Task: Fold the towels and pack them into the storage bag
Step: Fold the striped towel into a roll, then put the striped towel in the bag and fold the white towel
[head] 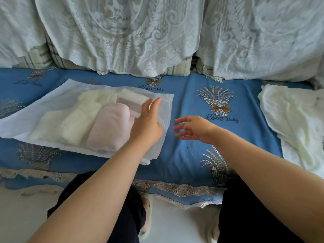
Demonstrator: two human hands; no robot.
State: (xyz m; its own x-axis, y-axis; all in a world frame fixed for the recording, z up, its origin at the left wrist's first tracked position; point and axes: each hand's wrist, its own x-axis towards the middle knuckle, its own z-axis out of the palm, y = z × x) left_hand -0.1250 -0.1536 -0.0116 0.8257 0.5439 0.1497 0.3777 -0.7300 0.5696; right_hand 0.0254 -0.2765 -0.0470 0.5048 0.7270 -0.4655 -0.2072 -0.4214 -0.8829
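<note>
The blue sofa cover point(184, 137) carries embroidered bouquets with the words "Love Baby" beneath them, readable by the right hand and again near the backrest; a third copy at far left is too blurred to read surely. A white see-through storage bag point(26, 120) lies flat on the cover at left, holding folded towels: a pink towel point(108, 127) nearest the opening, cream ones point(70, 123) beside it, their edges softened by the bag's fabric. The left hand point(147, 123) rests at the bag's open end, fingers straight. The right hand point(194, 129) hovers over the cover, fingers spread, holding nothing. A loose white towel point(294, 120) lies at right, cut off by the frame edge.
</note>
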